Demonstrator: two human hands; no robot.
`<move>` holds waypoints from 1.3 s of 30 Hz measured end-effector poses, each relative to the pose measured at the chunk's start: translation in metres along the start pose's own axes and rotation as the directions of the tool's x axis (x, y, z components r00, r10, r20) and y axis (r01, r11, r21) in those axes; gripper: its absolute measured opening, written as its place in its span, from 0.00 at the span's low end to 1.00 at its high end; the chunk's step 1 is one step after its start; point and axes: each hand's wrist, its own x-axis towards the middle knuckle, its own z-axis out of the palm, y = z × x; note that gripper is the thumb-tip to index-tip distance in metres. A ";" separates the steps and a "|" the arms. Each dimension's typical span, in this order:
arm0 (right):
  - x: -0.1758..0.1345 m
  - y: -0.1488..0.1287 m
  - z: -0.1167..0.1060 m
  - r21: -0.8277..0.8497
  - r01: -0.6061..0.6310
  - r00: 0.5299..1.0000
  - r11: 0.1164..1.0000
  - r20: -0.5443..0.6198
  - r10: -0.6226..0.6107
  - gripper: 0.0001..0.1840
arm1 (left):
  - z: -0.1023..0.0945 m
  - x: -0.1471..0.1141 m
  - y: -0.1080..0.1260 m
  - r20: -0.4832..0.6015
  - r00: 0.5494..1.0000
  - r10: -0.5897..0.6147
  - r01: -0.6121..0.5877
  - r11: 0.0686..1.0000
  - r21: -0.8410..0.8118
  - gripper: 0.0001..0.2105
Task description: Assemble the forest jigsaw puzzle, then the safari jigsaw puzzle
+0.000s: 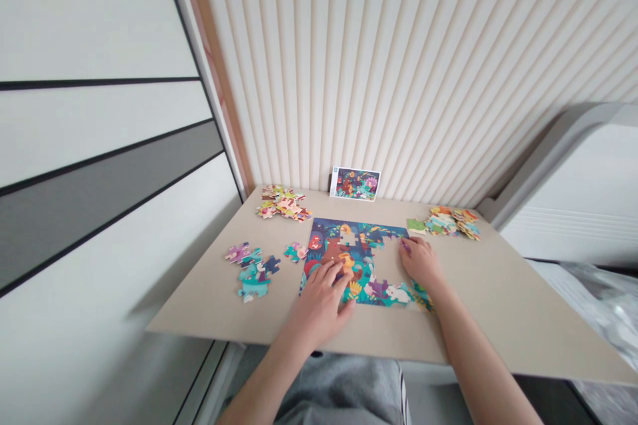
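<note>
A partly assembled jigsaw puzzle (323, 239) with a dark blue and teal forest picture lies on the table. Its right-hand middle shows a gap of bare tabletop. My left hand (321, 299) rests on the puzzle's lower left part, fingers spread and holding nothing. At the puzzle's upper right edge, my right hand (423, 264) has its fingers closed on a small purplish puzzle piece (404, 244), mostly hidden under the fingertips. Loose teal and purple pieces (254, 279) lie left of the puzzle, with a smaller teal and pink piece (296, 252) closer to it.
A picture card (355, 184) of the puzzle leans against the pleated wall at the table's back. One heap of pieces (284, 204) sits at the back left, another (451, 221) at the back right. The table (478, 319) ends just before my lap.
</note>
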 end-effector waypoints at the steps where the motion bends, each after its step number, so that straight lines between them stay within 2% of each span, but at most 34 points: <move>1: 0.000 0.001 0.001 0.006 -0.004 1.000 1.000 0.003 0.004 0.22 | 0.000 0.000 0.000 -0.002 1.000 0.004 -0.004 1.000 -0.002 0.23; 8: 0.003 0.007 0.008 0.082 -0.014 0.999 0.997 -0.027 0.017 0.23 | -0.010 -0.001 0.010 0.005 0.999 0.038 -0.038 0.999 -0.019 0.19; 11: 0.004 0.007 0.010 0.122 0.021 0.998 0.992 -0.068 -0.013 0.23 | -0.021 -0.007 0.012 0.012 0.997 0.072 -0.072 0.997 0.002 0.22; 13: 0.004 0.006 0.010 0.143 0.049 0.996 0.989 -0.087 -0.037 0.23 | -0.032 -0.014 0.004 -0.004 0.998 0.061 -0.061 0.997 0.049 0.23; 16: 0.003 0.002 0.009 0.164 0.080 0.993 0.983 -0.099 -0.064 0.22 | -0.051 -0.029 -0.033 -0.096 0.995 -0.041 0.057 0.983 0.176 0.20; 20: 0.001 -0.004 0.008 0.187 0.099 0.991 0.977 -0.102 -0.081 0.22 | -0.073 -0.056 -0.109 -0.220 0.954 -0.202 0.264 0.915 0.304 0.20; 23: 0.000 -0.007 0.008 0.207 0.112 0.991 0.972 -0.094 -0.094 0.21 | -0.078 -0.074 -0.154 -0.278 0.927 -0.250 0.333 0.891 0.309 0.22; 25: -0.001 -0.008 0.008 0.223 0.121 0.991 0.967 -0.087 -0.104 0.20 | -0.077 -0.081 -0.168 -0.302 0.913 -0.274 0.361 0.887 0.288 0.22; 28: -0.001 -0.009 0.007 0.238 0.120 0.992 0.964 -0.078 -0.104 0.20 | -0.073 -0.085 -0.172 -0.296 0.910 -0.290 0.372 0.887 0.275 0.21; 34: -0.002 -0.010 0.007 0.236 0.121 0.992 0.964 -0.070 -0.107 0.20 | -0.072 -0.083 -0.163 -0.275 0.914 -0.299 0.368 0.895 0.250 0.19; 39: -0.003 -0.011 0.006 0.249 0.117 0.993 0.961 -0.061 -0.105 0.20 | -0.073 -0.085 -0.166 -0.310 0.885 -0.348 0.426 0.874 0.234 0.20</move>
